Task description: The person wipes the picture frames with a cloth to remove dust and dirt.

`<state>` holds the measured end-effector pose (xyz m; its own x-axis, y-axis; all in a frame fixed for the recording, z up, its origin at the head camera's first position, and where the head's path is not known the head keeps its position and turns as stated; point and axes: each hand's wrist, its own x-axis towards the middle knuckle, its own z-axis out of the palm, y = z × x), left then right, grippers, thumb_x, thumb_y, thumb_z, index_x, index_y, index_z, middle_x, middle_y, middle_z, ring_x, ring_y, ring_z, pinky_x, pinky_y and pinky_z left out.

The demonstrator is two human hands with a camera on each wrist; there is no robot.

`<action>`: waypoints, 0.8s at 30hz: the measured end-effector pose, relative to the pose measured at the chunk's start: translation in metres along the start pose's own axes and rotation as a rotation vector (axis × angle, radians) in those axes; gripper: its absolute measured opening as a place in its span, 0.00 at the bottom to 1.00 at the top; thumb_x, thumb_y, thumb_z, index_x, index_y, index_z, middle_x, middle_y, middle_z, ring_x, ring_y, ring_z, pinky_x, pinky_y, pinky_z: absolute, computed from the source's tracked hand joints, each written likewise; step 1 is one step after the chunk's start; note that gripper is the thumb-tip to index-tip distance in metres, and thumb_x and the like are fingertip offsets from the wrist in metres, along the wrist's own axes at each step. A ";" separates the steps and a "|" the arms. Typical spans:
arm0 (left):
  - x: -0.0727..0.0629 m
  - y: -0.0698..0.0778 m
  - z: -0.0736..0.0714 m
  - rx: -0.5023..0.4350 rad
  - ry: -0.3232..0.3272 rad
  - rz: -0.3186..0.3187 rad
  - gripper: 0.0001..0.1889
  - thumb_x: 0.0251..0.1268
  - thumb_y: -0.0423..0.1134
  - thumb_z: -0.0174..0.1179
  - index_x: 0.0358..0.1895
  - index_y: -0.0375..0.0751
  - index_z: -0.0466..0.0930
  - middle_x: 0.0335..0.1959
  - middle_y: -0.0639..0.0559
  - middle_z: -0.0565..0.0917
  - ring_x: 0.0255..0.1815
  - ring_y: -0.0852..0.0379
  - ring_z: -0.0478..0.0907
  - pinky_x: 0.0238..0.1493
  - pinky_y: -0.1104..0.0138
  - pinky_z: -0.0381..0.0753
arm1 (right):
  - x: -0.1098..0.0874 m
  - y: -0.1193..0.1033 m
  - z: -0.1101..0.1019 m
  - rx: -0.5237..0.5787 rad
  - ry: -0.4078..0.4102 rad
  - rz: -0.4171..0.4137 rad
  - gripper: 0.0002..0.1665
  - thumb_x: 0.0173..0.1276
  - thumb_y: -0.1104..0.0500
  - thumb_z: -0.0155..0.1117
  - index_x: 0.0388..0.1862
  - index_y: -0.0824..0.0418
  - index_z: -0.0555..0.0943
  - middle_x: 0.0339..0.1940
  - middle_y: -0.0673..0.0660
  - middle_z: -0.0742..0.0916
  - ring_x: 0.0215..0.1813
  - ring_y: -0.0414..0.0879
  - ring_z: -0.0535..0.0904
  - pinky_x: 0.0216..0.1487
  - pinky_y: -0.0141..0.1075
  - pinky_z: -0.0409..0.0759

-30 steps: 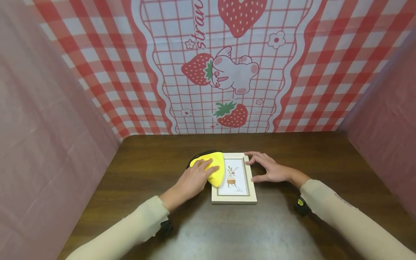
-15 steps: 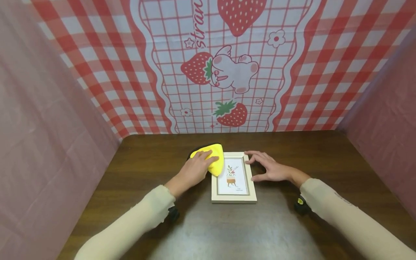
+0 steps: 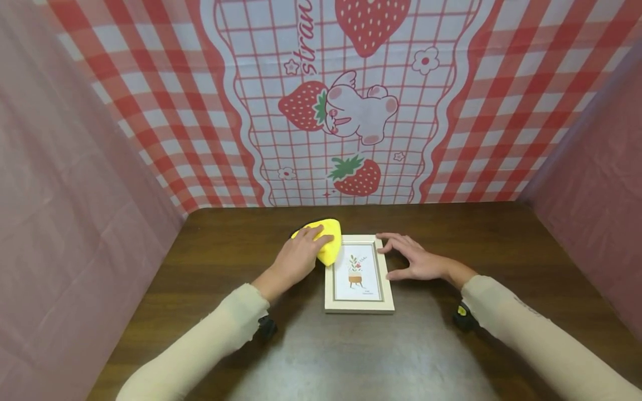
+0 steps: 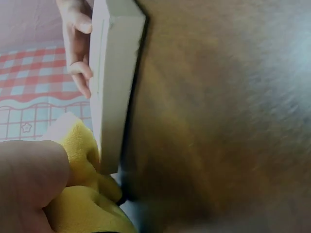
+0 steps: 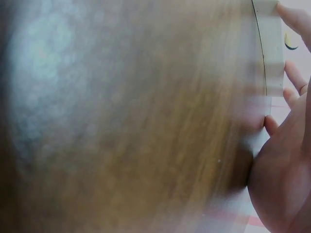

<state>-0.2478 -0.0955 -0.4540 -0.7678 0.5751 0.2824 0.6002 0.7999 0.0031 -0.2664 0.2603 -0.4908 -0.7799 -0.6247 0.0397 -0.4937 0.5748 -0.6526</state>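
Note:
A cream picture frame point(image 3: 359, 306) lies flat on the table, its print of a potted plant facing up. My left hand point(image 3: 297, 257) holds a yellow cloth point(image 3: 328, 252) at the frame's upper left corner. In the left wrist view the yellow cloth point(image 4: 80, 158) is bunched by the hand and touches the end of the frame's side point(image 4: 119, 73). My right hand point(image 3: 418, 260) rests along the frame's right edge, thumb and fingers spread apart and touching it. The right wrist view shows those fingers at the frame's side point(image 5: 269, 48); the cloth's underside is hidden.
The brown wooden table point(image 3: 225, 239) reaches back to a red-and-white checked strawberry curtain point(image 3: 356, 117). Pink cloth walls stand on the left point(image 3: 75, 195) and right point(image 3: 597, 167). A dark wrist device point(image 3: 463, 317) sits below the right sleeve.
The left hand and yellow cloth have moved up along the frame's left side to its upper corner, slightly leftward at the end. The right hand and the frame have stayed in place.

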 end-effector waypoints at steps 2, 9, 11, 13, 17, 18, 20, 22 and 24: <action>0.001 0.001 -0.009 -0.009 0.004 -0.015 0.26 0.75 0.24 0.68 0.71 0.47 0.87 0.76 0.37 0.85 0.70 0.35 0.86 0.55 0.44 0.95 | 0.000 -0.001 0.000 0.000 0.000 -0.006 0.27 0.69 0.48 0.84 0.60 0.50 0.80 0.90 0.67 0.69 0.87 0.71 0.62 0.86 0.82 0.45; -0.001 -0.005 -0.020 0.030 -0.011 -0.037 0.27 0.74 0.25 0.70 0.73 0.48 0.86 0.78 0.38 0.84 0.70 0.36 0.87 0.57 0.44 0.95 | 0.001 -0.001 0.002 -0.005 -0.001 -0.017 0.27 0.69 0.47 0.84 0.61 0.50 0.80 0.90 0.67 0.69 0.87 0.69 0.63 0.85 0.78 0.50; -0.003 -0.007 -0.023 0.038 -0.001 -0.045 0.27 0.73 0.25 0.71 0.72 0.48 0.86 0.77 0.37 0.84 0.70 0.36 0.87 0.58 0.44 0.95 | 0.000 -0.001 0.001 0.001 0.001 -0.021 0.27 0.69 0.48 0.84 0.60 0.51 0.80 0.90 0.67 0.69 0.87 0.69 0.63 0.85 0.79 0.49; -0.004 -0.010 -0.026 0.047 0.006 -0.058 0.27 0.72 0.25 0.72 0.71 0.47 0.86 0.77 0.37 0.85 0.69 0.36 0.87 0.58 0.44 0.95 | 0.000 -0.001 0.001 0.002 0.001 -0.023 0.27 0.69 0.48 0.84 0.60 0.51 0.80 0.90 0.67 0.69 0.87 0.70 0.63 0.85 0.80 0.47; -0.006 -0.016 -0.030 0.049 -0.004 -0.082 0.26 0.73 0.26 0.71 0.72 0.46 0.85 0.77 0.38 0.85 0.70 0.35 0.87 0.57 0.45 0.96 | -0.001 -0.003 0.000 0.013 -0.004 -0.008 0.27 0.69 0.48 0.83 0.60 0.49 0.80 0.91 0.67 0.68 0.89 0.71 0.61 0.87 0.82 0.42; -0.006 -0.017 -0.031 0.042 -0.005 -0.088 0.26 0.74 0.26 0.71 0.72 0.46 0.85 0.76 0.38 0.85 0.70 0.35 0.87 0.57 0.46 0.96 | -0.001 -0.003 0.000 0.010 -0.004 -0.009 0.27 0.69 0.48 0.83 0.60 0.49 0.80 0.91 0.67 0.68 0.89 0.71 0.60 0.86 0.83 0.41; -0.006 -0.017 -0.031 0.002 -0.006 -0.097 0.26 0.74 0.26 0.69 0.72 0.44 0.85 0.76 0.38 0.86 0.68 0.34 0.87 0.58 0.46 0.96 | -0.001 -0.003 0.000 0.012 -0.003 -0.006 0.27 0.69 0.47 0.83 0.60 0.50 0.80 0.91 0.67 0.68 0.89 0.71 0.60 0.86 0.83 0.41; -0.006 -0.017 -0.031 -0.053 -0.005 -0.106 0.24 0.75 0.25 0.68 0.72 0.42 0.85 0.74 0.38 0.87 0.66 0.35 0.88 0.61 0.46 0.94 | 0.000 -0.004 0.000 0.013 -0.002 -0.004 0.27 0.69 0.47 0.83 0.60 0.49 0.80 0.91 0.67 0.68 0.89 0.71 0.61 0.87 0.82 0.41; -0.005 -0.017 -0.030 -0.116 -0.001 -0.120 0.24 0.76 0.25 0.67 0.71 0.40 0.85 0.72 0.37 0.88 0.63 0.36 0.89 0.65 0.46 0.93 | 0.000 -0.004 0.000 0.009 -0.002 -0.004 0.27 0.69 0.47 0.83 0.60 0.50 0.80 0.91 0.67 0.68 0.89 0.72 0.60 0.86 0.83 0.41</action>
<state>-0.2472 -0.1175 -0.4266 -0.8358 0.4765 0.2728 0.5259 0.8376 0.1478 -0.2643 0.2585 -0.4885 -0.7772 -0.6280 0.0411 -0.4932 0.5672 -0.6595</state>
